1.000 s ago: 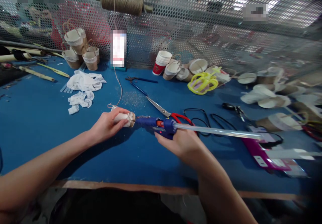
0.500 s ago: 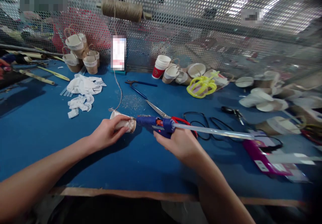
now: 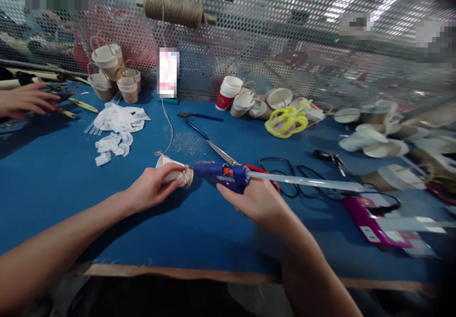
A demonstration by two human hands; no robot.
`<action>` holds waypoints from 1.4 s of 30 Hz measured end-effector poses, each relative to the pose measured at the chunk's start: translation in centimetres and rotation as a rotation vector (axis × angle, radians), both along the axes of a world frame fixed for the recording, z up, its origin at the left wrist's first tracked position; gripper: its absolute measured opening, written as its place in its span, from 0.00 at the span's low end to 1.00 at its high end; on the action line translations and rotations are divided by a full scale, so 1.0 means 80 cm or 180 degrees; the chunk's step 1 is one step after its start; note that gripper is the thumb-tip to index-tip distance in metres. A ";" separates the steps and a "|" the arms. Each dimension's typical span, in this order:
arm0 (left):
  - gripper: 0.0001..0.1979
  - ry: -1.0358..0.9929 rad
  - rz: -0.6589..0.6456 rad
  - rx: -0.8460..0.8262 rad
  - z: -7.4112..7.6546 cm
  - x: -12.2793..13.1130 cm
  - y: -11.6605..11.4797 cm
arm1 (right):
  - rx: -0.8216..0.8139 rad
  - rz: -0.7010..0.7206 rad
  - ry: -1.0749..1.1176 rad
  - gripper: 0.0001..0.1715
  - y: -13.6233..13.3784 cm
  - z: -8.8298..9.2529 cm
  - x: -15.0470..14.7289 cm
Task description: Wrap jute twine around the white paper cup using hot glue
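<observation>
My left hand (image 3: 153, 187) is closed around a white paper cup (image 3: 164, 161), which lies tilted on its side with its base to the right. Twine (image 3: 170, 134) runs down from a spool to the cup. My right hand (image 3: 258, 198) grips a blue glue gun (image 3: 217, 173), and a long clear glue stick (image 3: 306, 180) juts from its back. The gun's nozzle meets or nearly meets the cup's base; I cannot tell if they touch. Scissors with red handles (image 3: 223, 152) lie partly hidden behind the gun.
Blue-handled pliers (image 3: 199, 117) and white lace (image 3: 119, 120) lie on the blue table (image 3: 171, 246). Wrapped cups with handles (image 3: 128, 89) stand at the back left, others lie right. The twine spool (image 3: 173, 11) hangs on the mesh. Another person's hand (image 3: 26, 101) reaches in from the left.
Another person's hand has come further into view at the left edge. My two hands, the cup and the glue gun have barely moved.
</observation>
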State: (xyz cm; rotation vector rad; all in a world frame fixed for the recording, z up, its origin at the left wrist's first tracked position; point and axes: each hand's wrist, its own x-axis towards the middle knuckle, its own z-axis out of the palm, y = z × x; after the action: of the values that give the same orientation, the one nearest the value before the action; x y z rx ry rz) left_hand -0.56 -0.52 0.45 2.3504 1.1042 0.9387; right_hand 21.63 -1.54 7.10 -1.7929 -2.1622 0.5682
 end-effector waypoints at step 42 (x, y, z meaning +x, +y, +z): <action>0.12 -0.0073 0.0011 -0.0197 0.001 -0.004 0.002 | -0.0112 -0.0108 0.0182 0.13 -0.008 0.001 0.003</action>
State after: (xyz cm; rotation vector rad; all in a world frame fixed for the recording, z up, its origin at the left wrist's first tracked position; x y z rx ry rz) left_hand -0.87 -0.33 0.54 2.2834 1.1126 0.9172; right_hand 21.88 -2.21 7.20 -1.8049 -2.0928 0.6455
